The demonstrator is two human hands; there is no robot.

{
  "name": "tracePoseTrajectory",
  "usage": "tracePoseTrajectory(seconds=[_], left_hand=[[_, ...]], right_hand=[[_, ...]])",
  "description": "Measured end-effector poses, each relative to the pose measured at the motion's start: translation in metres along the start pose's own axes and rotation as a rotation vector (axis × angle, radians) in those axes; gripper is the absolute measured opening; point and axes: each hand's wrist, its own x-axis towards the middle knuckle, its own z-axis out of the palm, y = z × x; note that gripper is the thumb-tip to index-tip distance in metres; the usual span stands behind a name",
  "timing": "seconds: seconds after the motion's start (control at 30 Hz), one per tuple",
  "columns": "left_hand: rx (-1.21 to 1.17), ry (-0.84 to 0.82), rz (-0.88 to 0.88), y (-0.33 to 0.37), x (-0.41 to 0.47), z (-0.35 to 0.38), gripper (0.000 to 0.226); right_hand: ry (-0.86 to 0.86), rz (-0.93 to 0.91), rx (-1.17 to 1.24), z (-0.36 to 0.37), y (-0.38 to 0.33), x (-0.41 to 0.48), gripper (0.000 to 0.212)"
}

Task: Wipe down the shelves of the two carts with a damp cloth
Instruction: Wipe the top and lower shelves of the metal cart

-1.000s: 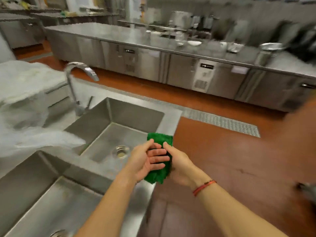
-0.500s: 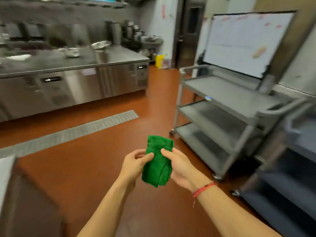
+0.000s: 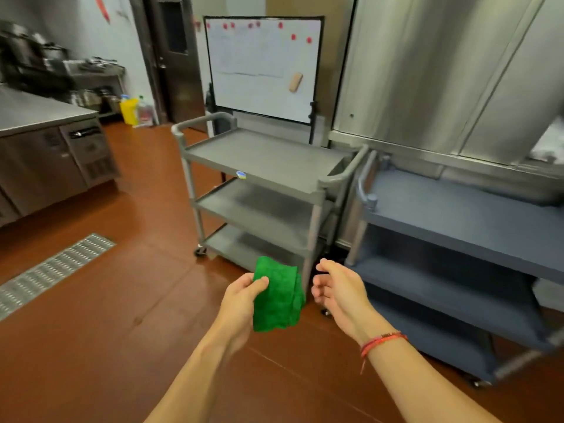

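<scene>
The left hand (image 3: 241, 296) pinches the cloth (image 3: 277, 300) near its upper left edge, thumb on the front and fingers hidden behind. The cloth is green and folded, and it hangs free below the pinch, above the floor (image 3: 100, 315). The right hand (image 3: 337, 288) is just beside the cloth but apart from it, fingers loosely curled, holding nothing.

Beyond the hands stands the grey cart (image 3: 265, 157), with three bare-looking shelves and a small sticker on the top shelf's front edge. The blue cart (image 3: 457, 215) stands just to its right. Their handles come close together; I cannot tell whether they touch. No shelf has been wiped from what shows here: the cloth is in the air, well short of either cart.

Risks, as I judge them:
- The cloth is held by one small pinch. If it slips, it lands on the floor and carries dirt onto the shelves.
- A damp cloth may drip on the smooth floor and leave a slick patch underfoot.
- Both carts sit on castors. A firm wipe with one hand could roll the grey cart back into the whiteboard (image 3: 262, 68) behind it, so the free right hand would do well to steady the frame.
- The lower shelves are shaded and set deep. Their back edges are easy to miss.
- The narrow space between the carts could trap fingers.
</scene>
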Motion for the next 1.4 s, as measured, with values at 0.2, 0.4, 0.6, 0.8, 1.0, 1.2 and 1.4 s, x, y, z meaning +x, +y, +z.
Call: tracePoseTrajectory(seconds=[0.2, 0.4, 0.6, 0.8, 1.0, 1.2, 1.4], left_hand=[[0.061, -0.099, 0.043, 0.029, 0.037, -0.032, 0.012], [0.065, -0.190, 0.067, 0.054, 0.069, -0.062, 0.023], [-0.028, -0.244, 0.032, 0.075, 0.119, -0.071, 0.026], [-0.009, -0.271, 0.000, 0.087, 0.192, -0.063, 0.026], [0.032, -0.228, -0.022, 0.113, 0.289, -0.043, 0.027], [0.088, -0.092, -0.010, 0.144, 0.380, -0.036, 0.016], [0.036, -0.059, 0.000, 0.175, 0.452, -0.044, 0.022]], right_hand=[[-0.219, 0.052, -0.053, 0.061, 0.001, 0.012, 0.018], [-0.114, -0.039, -0.259, 0.100, 0.004, 0.044, 0.024], [-0.377, 0.186, -0.056, 0.124, 0.000, 0.086, 0.042], [-0.514, 0.229, 0.140, 0.138, -0.007, 0.160, 0.048], [-0.500, 0.225, 0.193, 0.155, -0.037, 0.259, 0.047], [-0.383, 0.082, 0.150, 0.181, -0.074, 0.357, 0.035], [-0.401, 0.097, 0.179, 0.218, -0.096, 0.430, 0.035]])
